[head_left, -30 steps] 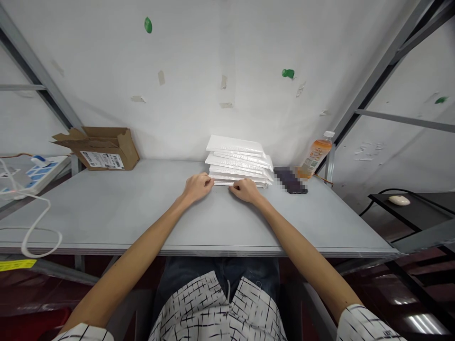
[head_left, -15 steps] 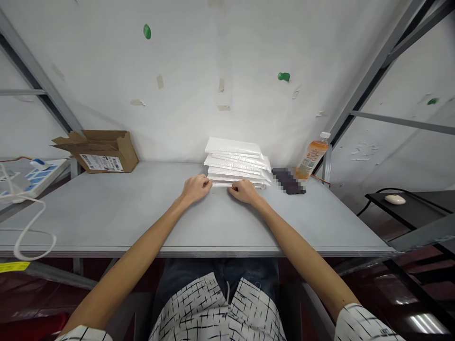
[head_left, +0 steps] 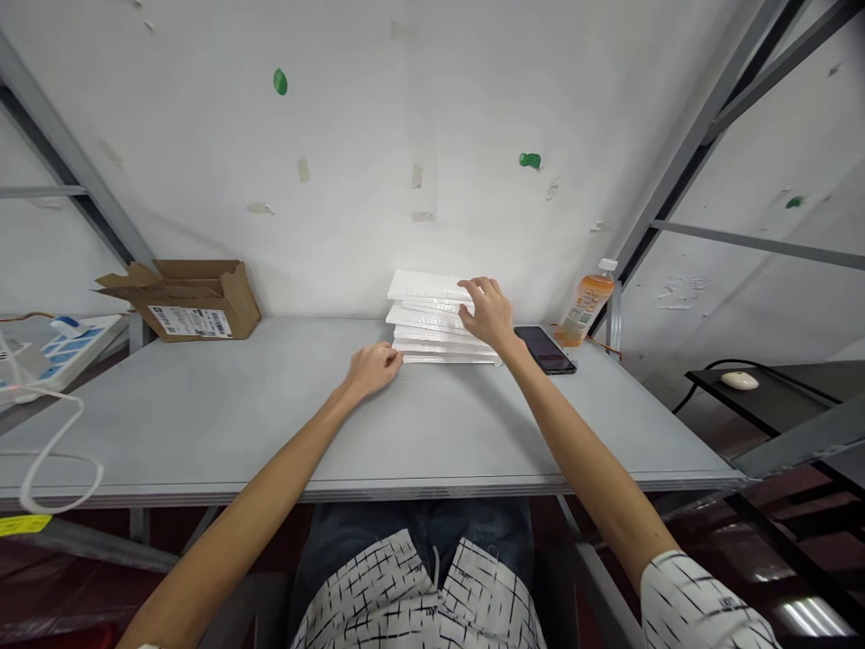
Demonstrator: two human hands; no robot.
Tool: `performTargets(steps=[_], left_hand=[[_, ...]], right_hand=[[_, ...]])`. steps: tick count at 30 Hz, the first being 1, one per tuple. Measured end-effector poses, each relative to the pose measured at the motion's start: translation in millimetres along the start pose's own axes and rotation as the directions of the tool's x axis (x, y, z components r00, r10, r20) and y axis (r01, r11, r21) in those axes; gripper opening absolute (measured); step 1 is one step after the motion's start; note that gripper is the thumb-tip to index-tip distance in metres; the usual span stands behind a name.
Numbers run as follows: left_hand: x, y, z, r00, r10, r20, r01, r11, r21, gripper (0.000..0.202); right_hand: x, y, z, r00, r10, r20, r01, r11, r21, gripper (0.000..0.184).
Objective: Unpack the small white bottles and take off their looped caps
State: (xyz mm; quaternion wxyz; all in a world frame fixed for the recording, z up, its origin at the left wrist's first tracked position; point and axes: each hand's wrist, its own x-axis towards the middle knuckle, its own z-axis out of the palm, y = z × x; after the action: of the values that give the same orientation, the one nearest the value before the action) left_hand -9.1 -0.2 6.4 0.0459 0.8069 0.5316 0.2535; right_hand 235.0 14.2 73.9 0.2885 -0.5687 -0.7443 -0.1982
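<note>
A stack of several white padded envelopes (head_left: 425, 311) stands at the back of the grey table (head_left: 203, 406), against the wall. My left hand (head_left: 370, 368) rests on the table with its fingers curled, touching the stack's lower left corner. My right hand (head_left: 487, 311) is raised onto the right side of the stack, fingers spread and bent over the upper envelopes. Whether those fingers grip an envelope does not show.
A dark phone (head_left: 544, 349) lies just right of the stack, with an orange drink bottle (head_left: 585, 303) behind it. An open cardboard box (head_left: 182, 299) sits at the back left. A white cable (head_left: 47, 451) loops off the left edge. A side shelf holds a mouse (head_left: 738, 379).
My right hand has lifted from the table at the stack's base up onto the stack's right side. My left hand stays at the lower left corner. The view tilted slightly.
</note>
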Motion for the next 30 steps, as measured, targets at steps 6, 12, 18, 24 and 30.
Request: performTargets(steps=[6,12,18,24,30], left_hand=[[0,-1,-1.1,1.0,0.007,-0.011,-0.007,1.0,0.006,0.044],[0,0,-0.9,1.0,0.013,-0.01,-0.013,1.0,0.008,0.044],[-1,1,-3.6,0.999,0.009,-0.031,-0.009,1.0,0.004,0.045],[-2,1,-5.0,0.998,0.027,-0.05,-0.027,1.0,-0.002,0.049],[-2,2,-15.7,0.967,0.001,-0.256,-0.017,0.998,-0.057,0.051]], right_hand=[[37,30,19,0.96,0.024,0.278,-0.014,0.999,-0.039,0.061],[39,29,30,0.96,0.054,0.274,-0.032,0.996,-0.083,0.043],[34,23,31,0.99,0.049,0.132,-0.032,0.991,-0.127,0.037],[39,6,12,0.994,0.083,-0.068,-0.087,0.994,-0.062,0.037],[29,-20,-24,0.991,0.06,-0.12,-0.066,0.997,-0.041,0.035]])
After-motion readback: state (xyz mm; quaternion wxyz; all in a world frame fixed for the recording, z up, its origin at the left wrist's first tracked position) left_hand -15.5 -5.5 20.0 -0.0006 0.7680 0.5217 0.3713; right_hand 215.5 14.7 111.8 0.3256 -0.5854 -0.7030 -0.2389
